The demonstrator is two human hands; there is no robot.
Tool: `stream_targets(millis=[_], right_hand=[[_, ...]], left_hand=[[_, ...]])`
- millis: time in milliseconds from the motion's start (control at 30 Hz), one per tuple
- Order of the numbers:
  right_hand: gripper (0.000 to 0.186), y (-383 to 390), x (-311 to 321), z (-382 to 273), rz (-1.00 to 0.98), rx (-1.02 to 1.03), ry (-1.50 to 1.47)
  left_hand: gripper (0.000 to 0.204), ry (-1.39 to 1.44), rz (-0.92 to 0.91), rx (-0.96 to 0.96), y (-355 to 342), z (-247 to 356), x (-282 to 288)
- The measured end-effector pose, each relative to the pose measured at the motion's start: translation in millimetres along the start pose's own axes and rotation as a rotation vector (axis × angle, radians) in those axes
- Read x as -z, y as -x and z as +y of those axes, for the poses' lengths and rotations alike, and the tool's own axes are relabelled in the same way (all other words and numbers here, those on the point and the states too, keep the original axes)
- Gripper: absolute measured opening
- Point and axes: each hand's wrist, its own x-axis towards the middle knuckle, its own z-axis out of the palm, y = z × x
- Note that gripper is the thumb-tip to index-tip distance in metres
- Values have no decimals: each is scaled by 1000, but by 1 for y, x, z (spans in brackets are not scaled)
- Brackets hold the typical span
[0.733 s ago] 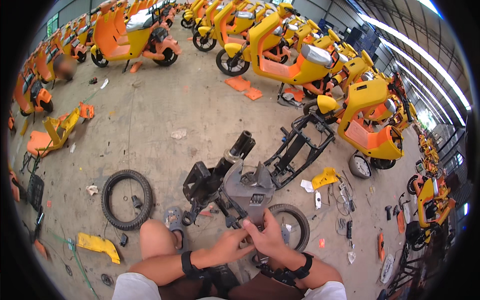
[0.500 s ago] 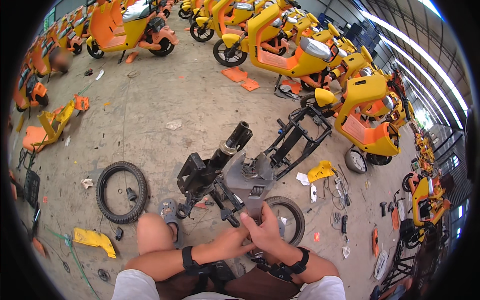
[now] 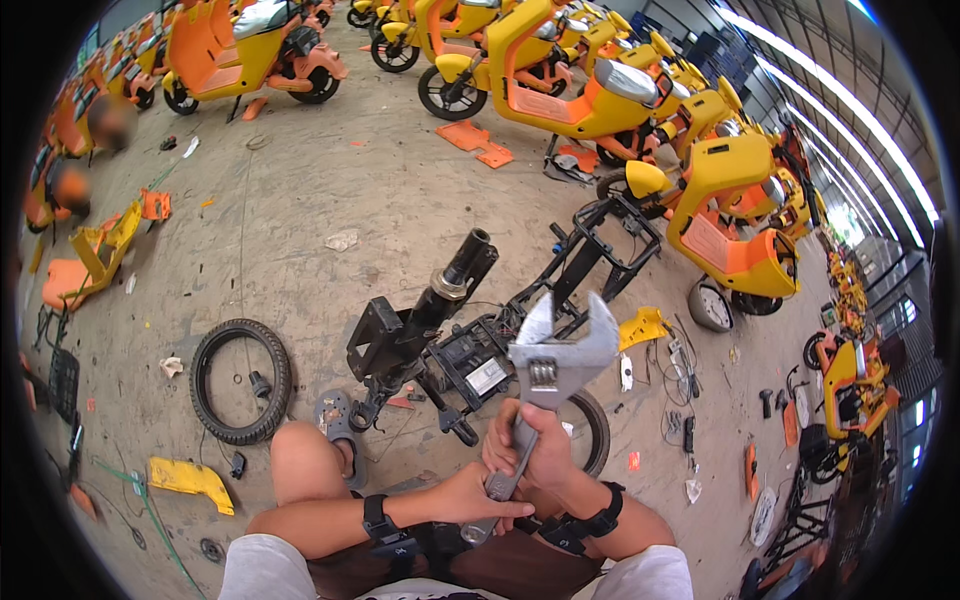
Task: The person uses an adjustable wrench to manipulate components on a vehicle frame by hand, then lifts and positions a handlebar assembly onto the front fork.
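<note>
A large grey adjustable wrench (image 3: pixel 568 365) points jaws-up in front of me, its jaws apart with nothing between them. My right hand (image 3: pixel 535 440) is wrapped round the upper handle, just below the head. Lower on the same handle, my left hand (image 3: pixel 478 492) grips it, fingers partly hidden. Beyond the hands lies a stripped black scooter frame (image 3: pixel 590 262). Its dark steering tube (image 3: pixel 440 300), with a metal nut (image 3: pixel 450 285) round it, slants up to the left of the wrench, apart from it. Part of a wheel (image 3: pixel 592 430) shows behind my right hand.
A loose tyre (image 3: pixel 240 380) lies on the floor at left, near a yellow panel (image 3: pixel 190 480). Cables (image 3: pixel 680 370) and small parts are scattered at right. Yellow-and-orange scooters (image 3: pixel 720 220) stand in rows at the back and right. My shoe (image 3: pixel 338 420) rests beside the frame.
The wrench head has moved right and nearer to me, turning so its jaws face up, away from the steering tube. My right hand has shifted slightly right along with it.
</note>
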Motion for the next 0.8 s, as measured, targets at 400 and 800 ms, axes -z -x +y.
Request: stream_targets(millis=[400,800], right_hand=[[29,-14,-12,-4,227,-27,339],[23,-16,-28,-3,107,-63,278]], left_hand=[[31,111,171,-221,18,-13,-28],[41,25,95,-353,27,-27,-30]])
